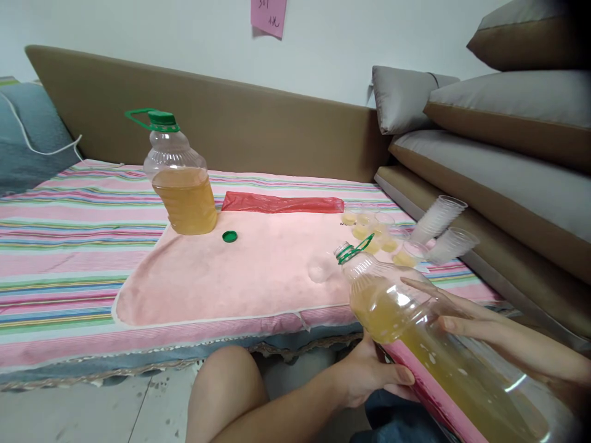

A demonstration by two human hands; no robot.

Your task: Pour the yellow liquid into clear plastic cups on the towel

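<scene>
A large clear plastic bottle (415, 320) of yellowish liquid leans in my hands, its uncapped neck pointing up and left. My left hand (369, 372) grips it from below, with the thumb along the pink label. On its far right side lies my right hand (466, 323), fingers stretched over the plastic and partly seen through it. A green ring handle hangs at the neck. Just left of the neck stands a clear plastic cup (318, 271). Behind the bottle are several cups with a little yellow liquid (388, 244), partly hidden.
A second bottle (184, 197), capped in green, stands at left on the pink cloth (221, 289). Near it lies a green cap (229, 236). A red plastic bag (281, 203) lies behind. Two stacks of clear cups (438, 218) lean by piled cushions (498, 154) at right.
</scene>
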